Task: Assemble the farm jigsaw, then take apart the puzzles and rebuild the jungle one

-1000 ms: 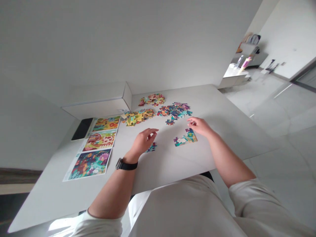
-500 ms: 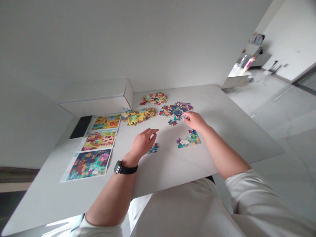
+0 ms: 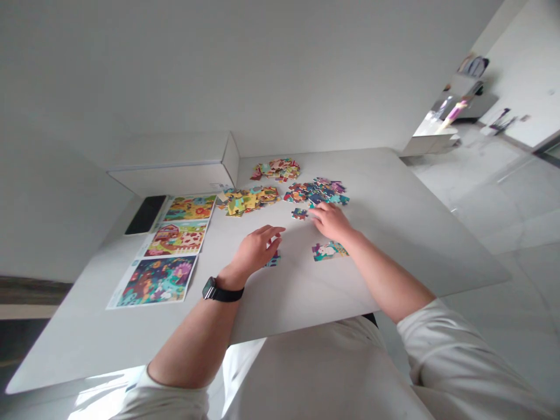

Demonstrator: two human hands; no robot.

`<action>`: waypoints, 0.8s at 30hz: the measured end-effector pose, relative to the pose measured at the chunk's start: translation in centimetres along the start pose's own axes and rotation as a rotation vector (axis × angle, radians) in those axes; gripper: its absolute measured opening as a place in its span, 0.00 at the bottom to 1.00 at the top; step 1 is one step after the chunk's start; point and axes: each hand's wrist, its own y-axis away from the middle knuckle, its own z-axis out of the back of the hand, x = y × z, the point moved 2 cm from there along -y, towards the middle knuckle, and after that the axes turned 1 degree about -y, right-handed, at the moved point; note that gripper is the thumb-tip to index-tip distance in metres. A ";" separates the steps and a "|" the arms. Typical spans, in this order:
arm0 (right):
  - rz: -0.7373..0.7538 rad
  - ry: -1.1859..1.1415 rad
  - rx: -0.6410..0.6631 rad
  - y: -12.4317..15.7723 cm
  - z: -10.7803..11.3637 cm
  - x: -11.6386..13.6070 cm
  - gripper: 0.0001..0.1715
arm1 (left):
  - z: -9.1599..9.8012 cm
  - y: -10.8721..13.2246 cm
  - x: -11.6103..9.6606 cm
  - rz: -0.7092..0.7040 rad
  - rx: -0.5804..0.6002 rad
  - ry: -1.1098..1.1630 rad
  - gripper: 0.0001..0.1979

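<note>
My left hand hovers low over the table with its fingers loosely curved and apart, holding nothing visible. Partly hidden under it lies a joined bit of teal and purple jigsaw. My right hand reaches down at the front of a dark blue and purple pile of puzzle pieces, thumb and fingers a little apart. Just left of its fingertips is a loose puzzle piece. Below the right hand sits a joined puzzle section with a white rabbit, its right end covered by my forearm.
Yellow puzzle pieces and a red-and-green pile lie farther back. On the left are a picture sheet with three scenes, a black phone and a white box against the wall. The table has rounded corners.
My right hand has moved left and slightly nearer to me, from the pile's right front toward the loose piece. My left hand stays nearly in place. The view has shifted slightly.
</note>
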 end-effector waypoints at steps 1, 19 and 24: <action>-0.021 0.003 -0.032 0.0 0.1 -0.4 0.24 | 0.0 0.0 0.0 0.004 0.002 0.004 0.18; -0.049 0.008 -0.056 -0.1 -1.0 -2.7 0.25 | -0.3 -0.1 0.2 -0.002 0.028 0.015 0.18; -0.115 -0.018 -0.083 0.2 -0.3 -3.6 0.18 | -0.4 0.0 0.5 -0.011 0.016 0.010 0.18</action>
